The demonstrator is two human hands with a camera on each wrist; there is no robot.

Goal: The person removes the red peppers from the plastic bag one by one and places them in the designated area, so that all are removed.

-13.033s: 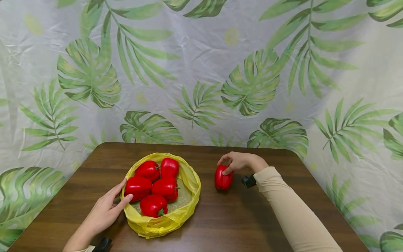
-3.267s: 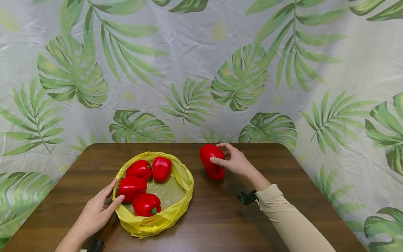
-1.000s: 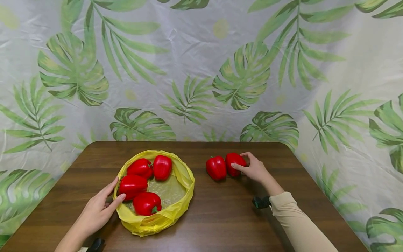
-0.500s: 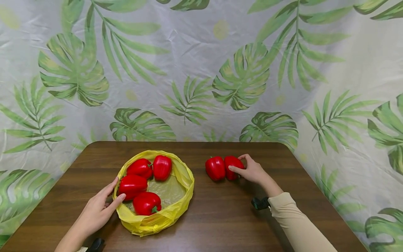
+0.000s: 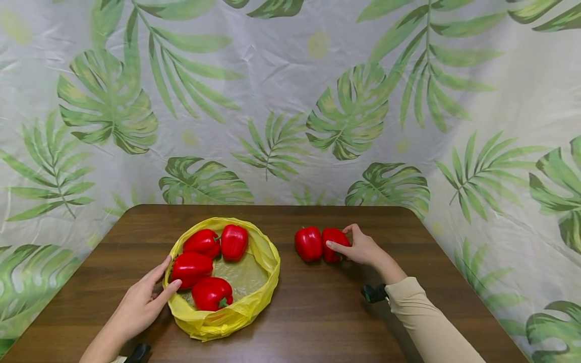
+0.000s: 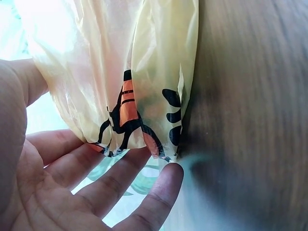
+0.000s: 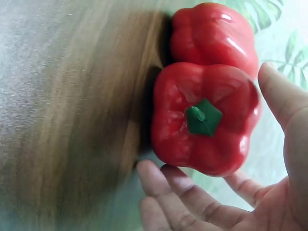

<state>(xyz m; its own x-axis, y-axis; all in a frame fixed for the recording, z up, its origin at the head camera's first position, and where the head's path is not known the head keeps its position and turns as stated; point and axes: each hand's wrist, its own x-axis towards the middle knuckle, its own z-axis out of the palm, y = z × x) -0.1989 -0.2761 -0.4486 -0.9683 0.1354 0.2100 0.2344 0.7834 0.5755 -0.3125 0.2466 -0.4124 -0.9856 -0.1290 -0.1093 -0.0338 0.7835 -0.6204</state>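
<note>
Once apart, right-hand pepper [image 5: 335,244] now against its neighbour [image 5: 308,243].

A staged recording corner; a leaf-print backdrop sheet [image 5: 290,101] hangs behind a brown wooden table [image 5: 317,312].

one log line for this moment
left hand: rests on yellow plastic bag | bag: four red bell peppers | right hand: holds red bell pepper beside another | brown wooden table

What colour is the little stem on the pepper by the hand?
Green. The stem sits on the red pepper; the right wrist view shows it best.
</note>
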